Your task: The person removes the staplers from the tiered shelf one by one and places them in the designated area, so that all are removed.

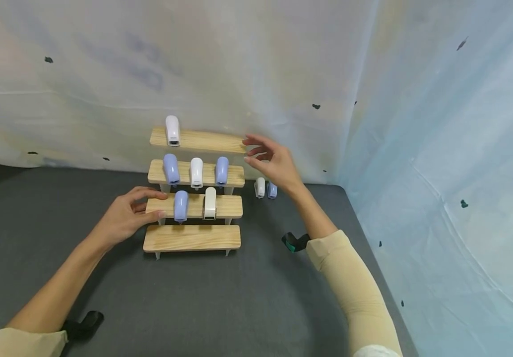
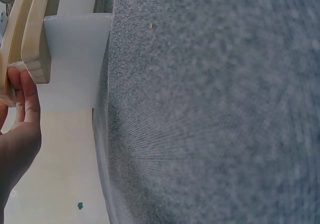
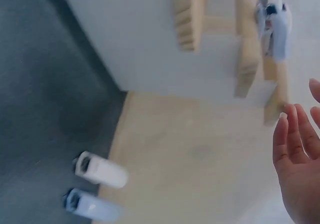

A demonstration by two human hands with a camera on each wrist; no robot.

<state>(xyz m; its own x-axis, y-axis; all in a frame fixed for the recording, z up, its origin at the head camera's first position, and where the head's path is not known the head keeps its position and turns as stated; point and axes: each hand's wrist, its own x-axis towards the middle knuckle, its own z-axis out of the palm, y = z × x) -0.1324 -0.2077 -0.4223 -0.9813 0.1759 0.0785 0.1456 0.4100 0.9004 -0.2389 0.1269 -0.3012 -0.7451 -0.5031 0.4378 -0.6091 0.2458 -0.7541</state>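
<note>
A tiered wooden display stand (image 1: 191,238) holds several small staplers. One white stapler (image 1: 172,130) sits at the left of the top board; below it are two blue staplers with a white stapler (image 1: 196,172) between them. The third board carries a blue stapler (image 1: 181,206) and a cream stapler (image 1: 210,202). My left hand (image 1: 127,213) grips that third board's left end, fingers above and thumb at the front. In the left wrist view its fingers (image 2: 31,98) curl at the board end. Beside the top board's right end, my right hand (image 1: 276,161) has its fingers spread, holding nothing.
A white stapler (image 1: 259,188) and a blue stapler (image 1: 272,190) stand on the dark grey table (image 1: 203,302) right of the stand. Pale sheeting (image 1: 256,64) hangs behind and along the right side. The lowest board bears no stapler.
</note>
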